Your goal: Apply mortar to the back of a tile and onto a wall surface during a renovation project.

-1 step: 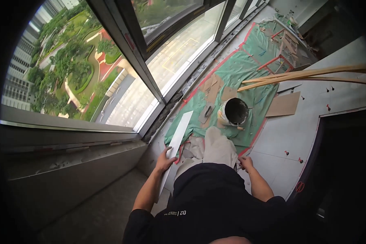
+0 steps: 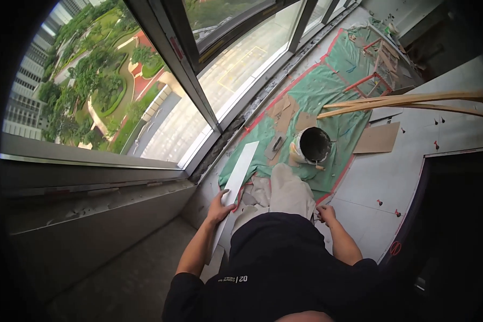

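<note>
My left hand point(image 2: 220, 208) grips a long, narrow white strip point(image 2: 241, 169), perhaps of tile, by its edges, with the thumb on one side and the fingers on the other. The strip slants from beside my left forearm up toward the green sheet. Beside my right hip, my right hand point(image 2: 326, 214) is closed with its fingers curled; whatever it may hold is too small to make out. Past my knees stands a bucket point(image 2: 295, 150), smeared with grey, its inside dark. A trowel-like tool point(image 2: 275, 145) lies left of it on cardboard.
A green sheet point(image 2: 341, 131) edged in red covers the floor ahead. Long wooden strips point(image 2: 408, 100) reach in from the right, above a cardboard piece point(image 2: 378, 138). Red-topped pegs point(image 2: 436, 145) stand in the pale floor. Tall windows point(image 2: 188, 96) and a low wall point(image 2: 91, 225) border the left.
The whole view has shifted very slightly. Both hands stay where they were, the left still gripping the white strip.
</note>
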### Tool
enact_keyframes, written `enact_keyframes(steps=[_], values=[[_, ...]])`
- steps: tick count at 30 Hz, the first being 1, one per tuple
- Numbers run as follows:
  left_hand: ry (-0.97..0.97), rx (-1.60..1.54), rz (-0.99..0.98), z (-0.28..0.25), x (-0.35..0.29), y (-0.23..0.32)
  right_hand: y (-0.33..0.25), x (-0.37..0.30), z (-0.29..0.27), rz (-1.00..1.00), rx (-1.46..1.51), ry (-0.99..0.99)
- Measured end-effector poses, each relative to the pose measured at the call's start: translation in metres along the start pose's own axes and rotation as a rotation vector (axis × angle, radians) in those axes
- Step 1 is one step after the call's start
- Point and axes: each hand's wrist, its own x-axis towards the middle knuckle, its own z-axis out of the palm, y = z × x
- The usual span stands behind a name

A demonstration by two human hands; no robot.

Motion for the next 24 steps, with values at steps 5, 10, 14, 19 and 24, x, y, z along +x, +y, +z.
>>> enact_keyframes(steps=[5,10,14,19,24], values=[[0.077,-0.040,0.006,0.003,-0.009,0.012,-0.023,0.036,-0.009,0.035,-0.036,-0.059],[0.146,0.026,0.035,-0.001,0.000,0.028,-0.101,0.105,-0.005,0.005,-0.090,-0.090],[0.169,0.117,0.055,-0.004,0.022,0.067,-0.196,0.179,0.009,-0.115,-0.172,-0.139],[0.151,0.175,0.110,-0.014,0.031,0.103,-0.337,0.241,0.057,-0.615,-0.284,0.121],[0.133,0.232,0.176,-0.019,0.042,0.134,-0.454,0.245,0.099,-0.863,-0.508,0.148]])
